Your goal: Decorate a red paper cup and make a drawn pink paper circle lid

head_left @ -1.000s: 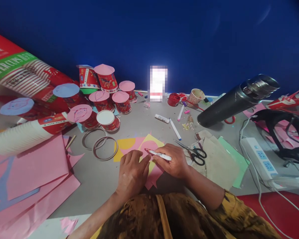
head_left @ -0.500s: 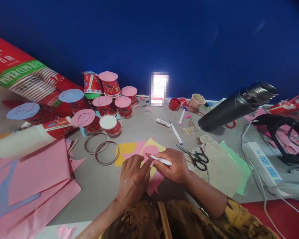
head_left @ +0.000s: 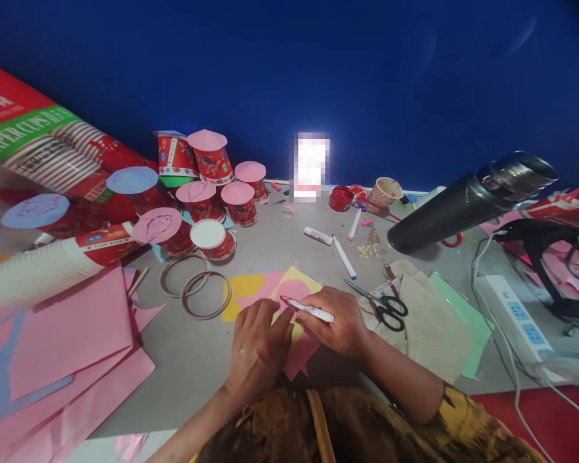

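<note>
My right hand (head_left: 340,321) is closed around a white marker (head_left: 313,311) whose red tip points left, low over a pink round of paper (head_left: 293,290). Close by on the left, my left hand (head_left: 258,341) holds the pink paper down with bent fingers. Its fingertips are partly hidden. Yellow paper (head_left: 238,299) and more pink paper (head_left: 299,360) lie beneath and around both hands. Black-handled scissors (head_left: 388,308) rest right of my right hand, on a beige cloth (head_left: 429,328). Two brown rings (head_left: 206,315) overlap left of my left hand.
Several red paper cups (head_left: 210,161) with paper tops stand at the back left. Pink sheets (head_left: 72,341) and cup sleeves (head_left: 53,267) fill the left side. A glue stick (head_left: 317,235), blue-tipped marker (head_left: 343,257), black flask (head_left: 463,209) and power strip (head_left: 518,318) lie right.
The view has shifted slightly, with the objects at both sides a little farther outward. Both hands stay nearly in place, and the marker remains in my right hand.
</note>
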The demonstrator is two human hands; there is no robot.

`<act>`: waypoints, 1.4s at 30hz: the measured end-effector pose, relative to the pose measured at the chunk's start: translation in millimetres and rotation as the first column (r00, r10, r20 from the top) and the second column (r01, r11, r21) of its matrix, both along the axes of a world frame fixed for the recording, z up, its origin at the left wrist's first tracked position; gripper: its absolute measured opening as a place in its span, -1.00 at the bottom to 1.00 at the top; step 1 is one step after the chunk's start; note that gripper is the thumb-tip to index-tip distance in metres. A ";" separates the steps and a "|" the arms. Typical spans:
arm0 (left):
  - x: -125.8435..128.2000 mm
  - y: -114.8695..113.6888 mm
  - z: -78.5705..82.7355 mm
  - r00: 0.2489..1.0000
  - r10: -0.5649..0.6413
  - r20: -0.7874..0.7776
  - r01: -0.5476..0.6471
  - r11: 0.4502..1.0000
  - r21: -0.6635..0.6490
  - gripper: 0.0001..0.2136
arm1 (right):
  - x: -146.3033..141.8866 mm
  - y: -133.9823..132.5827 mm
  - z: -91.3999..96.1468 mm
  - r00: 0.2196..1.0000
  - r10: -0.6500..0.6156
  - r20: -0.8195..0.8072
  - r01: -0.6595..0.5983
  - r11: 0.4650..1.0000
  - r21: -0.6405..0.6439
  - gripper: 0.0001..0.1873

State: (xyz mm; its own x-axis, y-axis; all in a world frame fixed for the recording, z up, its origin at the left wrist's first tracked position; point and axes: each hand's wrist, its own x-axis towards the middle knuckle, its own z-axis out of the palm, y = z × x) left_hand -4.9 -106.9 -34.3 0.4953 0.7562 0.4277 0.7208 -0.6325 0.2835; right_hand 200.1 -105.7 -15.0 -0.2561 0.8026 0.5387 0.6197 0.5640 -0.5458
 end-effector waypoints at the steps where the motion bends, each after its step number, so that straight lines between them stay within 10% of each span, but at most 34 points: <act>1: -0.1 0.1 0.2 1.000 0.000 -0.001 0.000 1.000 0.003 -0.82 | -0.2 0.1 -0.2 1.000 -0.003 0.003 0.003 1.000 0.000 -0.92; 42: -0.7 1.1 -2.5 1.000 -0.006 0.020 0.006 1.000 0.005 -0.82 | 2.6 -3.2 3.0 0.997 -0.072 0.005 0.073 0.997 -0.013 -0.89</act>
State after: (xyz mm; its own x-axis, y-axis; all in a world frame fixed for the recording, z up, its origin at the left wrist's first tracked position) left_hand -5.6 -105.9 -36.8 0.4913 0.7506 0.4418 0.7108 -0.6387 0.2946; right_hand 202.7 -108.9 -11.9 -0.1992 0.8264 0.5266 0.6609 0.5101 -0.5505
